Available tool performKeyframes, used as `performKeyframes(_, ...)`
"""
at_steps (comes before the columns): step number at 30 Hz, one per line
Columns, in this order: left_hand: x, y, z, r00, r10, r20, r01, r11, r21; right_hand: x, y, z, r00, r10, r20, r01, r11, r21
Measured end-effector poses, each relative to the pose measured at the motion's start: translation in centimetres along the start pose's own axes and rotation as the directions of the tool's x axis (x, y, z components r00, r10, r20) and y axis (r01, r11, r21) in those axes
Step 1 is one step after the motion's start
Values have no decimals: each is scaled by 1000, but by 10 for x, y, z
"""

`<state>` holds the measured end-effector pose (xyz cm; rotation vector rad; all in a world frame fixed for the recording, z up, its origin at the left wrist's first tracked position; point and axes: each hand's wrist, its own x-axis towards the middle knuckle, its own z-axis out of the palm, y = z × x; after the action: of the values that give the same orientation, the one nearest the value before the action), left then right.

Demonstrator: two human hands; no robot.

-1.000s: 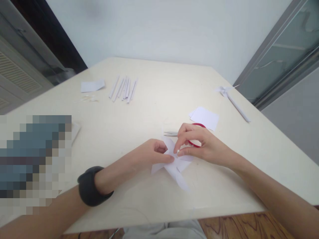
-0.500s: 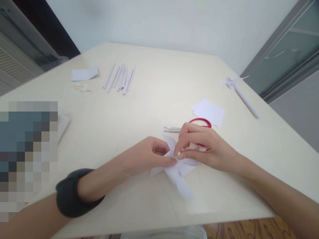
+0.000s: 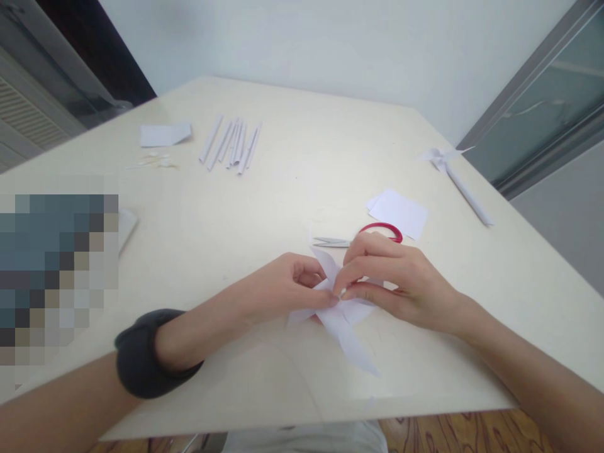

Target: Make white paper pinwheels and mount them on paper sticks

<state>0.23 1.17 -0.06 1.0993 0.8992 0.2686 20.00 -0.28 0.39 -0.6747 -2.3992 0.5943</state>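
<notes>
A white paper pinwheel (image 3: 352,343) with curved blades is at the front middle of the table. My left hand (image 3: 287,289) is closed on its hub from the left, thumb across the front and fingers partly hidden behind the paper. At the same spot my right hand (image 3: 401,280) pinches a small white cotton swab tip (image 3: 342,292) between thumb and index finger, against the pinwheel's middle. Whether a stick runs through the paper is hidden. Just beyond my right hand lie red-handled scissors (image 3: 333,241), their handles partly covered by it.
Paper squares (image 3: 401,212) lie behind the scissors. A pinwheel on a rolled paper stick (image 3: 467,194) rests at the right edge. Several rolled paper tubes (image 3: 231,146), a folded paper (image 3: 165,134) and cotton swabs (image 3: 158,160) are at the back left. A blurred-out patch (image 3: 56,270) covers the left.
The view has shifted slightly. My fingers stay at the pinwheel's middle, and the white tip now shows less between my right thumb and index finger. The pinwheel's blades have tilted a little.
</notes>
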Motion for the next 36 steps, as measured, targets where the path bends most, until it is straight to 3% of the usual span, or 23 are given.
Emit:
performKeyframes(17, 1, 0, 2, 1000, -19, 23, 20, 999, -33, -2, -4, -1, 1000, -5, 1, 5, 998, -61)
performKeyframes(28, 1, -3, -1, 999, -31, 20, 31, 999, -7, -3, -1, 1, 999, -3, -48, 4, 1000, 23)
performKeyframes(36, 1, -1, -1, 998, -68, 8, 68, 997, 26, -2, 0, 2, 1000, 26, 15, -27, 1000, 13)
